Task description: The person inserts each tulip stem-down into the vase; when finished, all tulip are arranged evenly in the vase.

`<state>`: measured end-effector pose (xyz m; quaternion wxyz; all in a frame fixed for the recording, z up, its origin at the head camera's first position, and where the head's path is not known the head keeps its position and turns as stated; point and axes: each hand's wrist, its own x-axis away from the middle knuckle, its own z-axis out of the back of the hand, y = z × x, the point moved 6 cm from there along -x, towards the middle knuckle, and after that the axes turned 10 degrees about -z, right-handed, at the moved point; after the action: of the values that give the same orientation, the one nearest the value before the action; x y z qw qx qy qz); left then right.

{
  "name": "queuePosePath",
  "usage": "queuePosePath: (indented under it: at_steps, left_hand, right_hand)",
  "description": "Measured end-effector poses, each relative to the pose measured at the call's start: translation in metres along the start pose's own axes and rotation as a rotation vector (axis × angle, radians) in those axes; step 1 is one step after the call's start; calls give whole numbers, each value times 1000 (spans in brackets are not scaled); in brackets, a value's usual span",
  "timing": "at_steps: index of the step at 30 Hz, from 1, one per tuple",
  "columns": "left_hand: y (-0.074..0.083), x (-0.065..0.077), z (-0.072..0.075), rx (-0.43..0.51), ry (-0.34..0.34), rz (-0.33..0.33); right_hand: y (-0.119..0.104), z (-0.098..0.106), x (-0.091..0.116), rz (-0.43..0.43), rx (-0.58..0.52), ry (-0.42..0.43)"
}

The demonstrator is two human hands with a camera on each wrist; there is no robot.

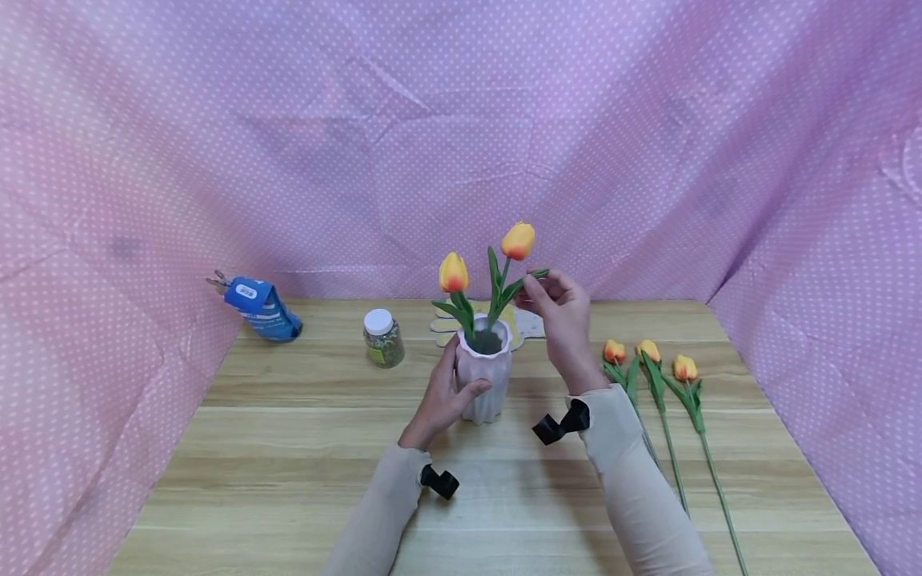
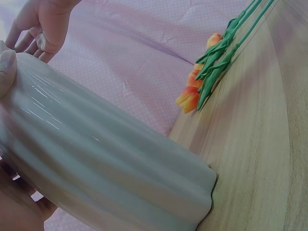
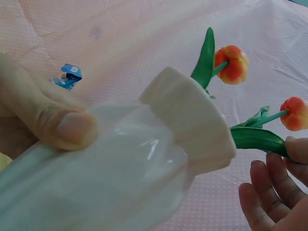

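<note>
"Left hand first: what is it doing?"

"It grips a pale, ridged vase, with the thumb across the near side and fingers round the left."

"And the vase itself?"

"Upright on the wooden surface, near the middle, two orange-yellow tulips rising from its mouth, the right one taller."

"Right hand?"

"Raised beside the taller bloom, it pinches a green leaf between thumb and finger, its other fingers loosely bent, as the right wrist view shows."

"What surrounds them?"

"Three loose tulips lie at right, heads pointing away from the person, stems toward the near edge. Left of the vase stands a white-lidded jar; farther left, a blue pack with metal tips poking out. Pink dotted cloth hangs behind."
</note>
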<state>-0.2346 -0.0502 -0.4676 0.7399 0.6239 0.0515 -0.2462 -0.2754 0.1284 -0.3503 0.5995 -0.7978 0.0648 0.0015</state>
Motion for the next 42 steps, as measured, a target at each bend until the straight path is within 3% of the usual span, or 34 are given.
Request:
queuePosePath:
  at_steps: [11,19,32,42]
  left_hand:
    - [0,0,0,-6,2,14]
    - [1,1,1,-9,2,15]
    - [0,1,0,4,-11,17]
    - [1,1,0,10,-12,21]
  right_hand:
    - [12,-11,4,-1,179,-69]
    - [11,-4,8,13,214,-99]
    - [-4,49,21,-6,190,-20]
    - [4,100,32,-81,242,30]
